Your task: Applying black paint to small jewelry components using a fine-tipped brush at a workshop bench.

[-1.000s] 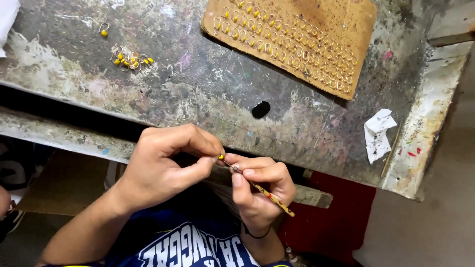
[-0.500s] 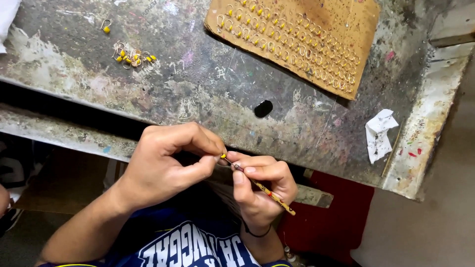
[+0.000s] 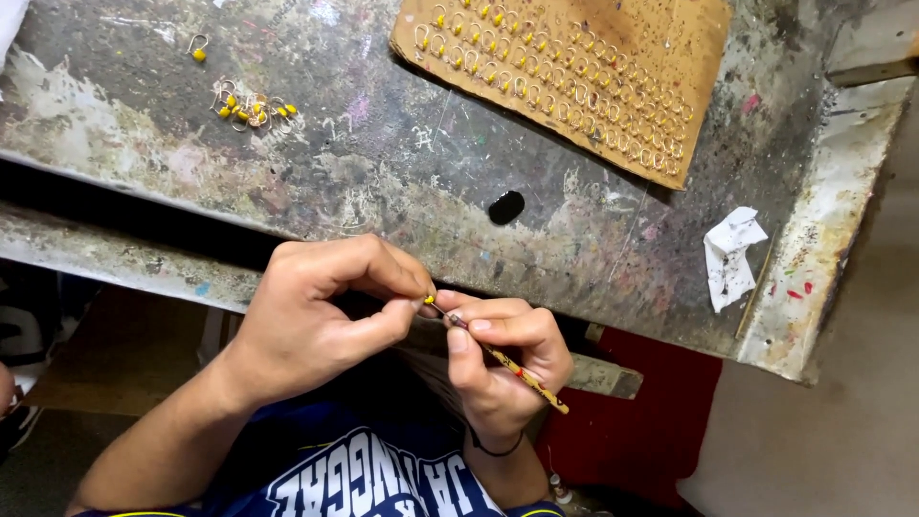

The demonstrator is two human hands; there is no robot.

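Hands met below a paint-stained workbench (image 3: pixel 402 182): left hand (image 3: pixel 316 321) pinched a tiny yellow bead (image 3: pixel 429 300), right hand (image 3: pixel 503 359) gripped a thin brush (image 3: pixel 512 366); a cardboard sheet (image 3: pixel 670 57) held rows of beaded hooks (image 3: pixel 555 81).

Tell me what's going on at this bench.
A person's left hand pinches a tiny yellow bead on a wire hook while the right hand holds a thin paint-flecked stick to it. On the stained metal workbench lie a brown cardboard sheet of finished yellow hooks and a small loose pile of them.
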